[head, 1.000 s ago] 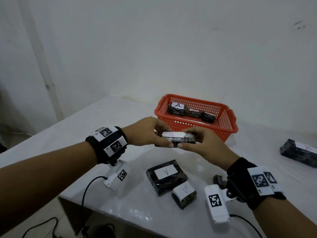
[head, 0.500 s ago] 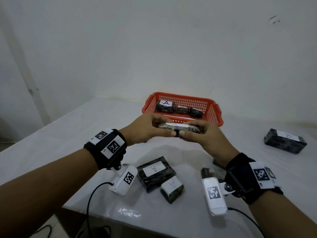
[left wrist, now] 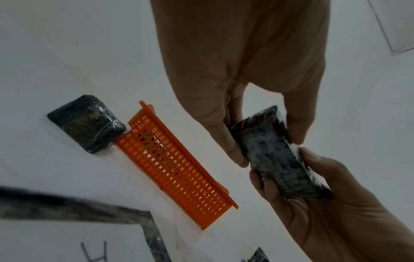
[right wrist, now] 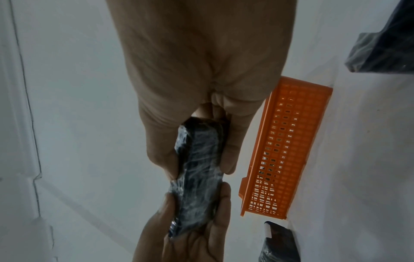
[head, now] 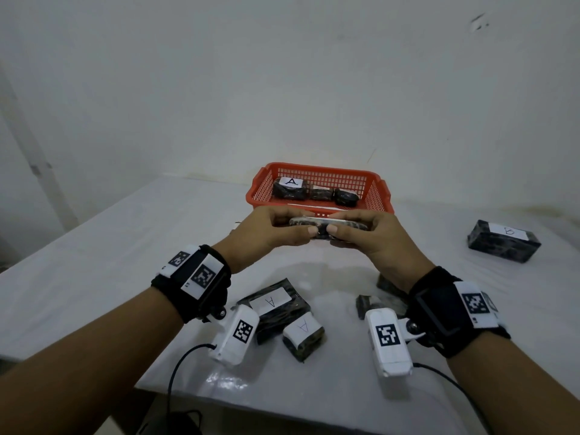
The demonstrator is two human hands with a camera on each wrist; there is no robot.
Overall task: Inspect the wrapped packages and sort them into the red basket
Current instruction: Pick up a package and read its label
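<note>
Both hands hold one flat black wrapped package (head: 323, 227) level in the air, just in front of the red basket (head: 378, 196). My left hand (head: 301, 222) pinches its left end and my right hand (head: 348, 224) pinches its right end, thumbs on the near edge. Its white label faces up and shows only edge-on. The left wrist view shows the package (left wrist: 275, 156) between thumb and fingers, beside the basket (left wrist: 174, 166). The right wrist view shows the same package (right wrist: 197, 168) and the basket (right wrist: 286, 141). Three wrapped packages lie in the basket, one labelled A (head: 290, 187).
On the white table (head: 110, 262) below my hands lie a flat package labelled A (head: 276, 306) and a small one labelled A (head: 303, 335). More dark packages (head: 389, 288) show by my right wrist. A package labelled B (head: 503, 244) sits far right. The table's near edge is close.
Both hands have carried the package away from me, closer to the basket, and tipped it flatter, so its label now shows edge-on.
</note>
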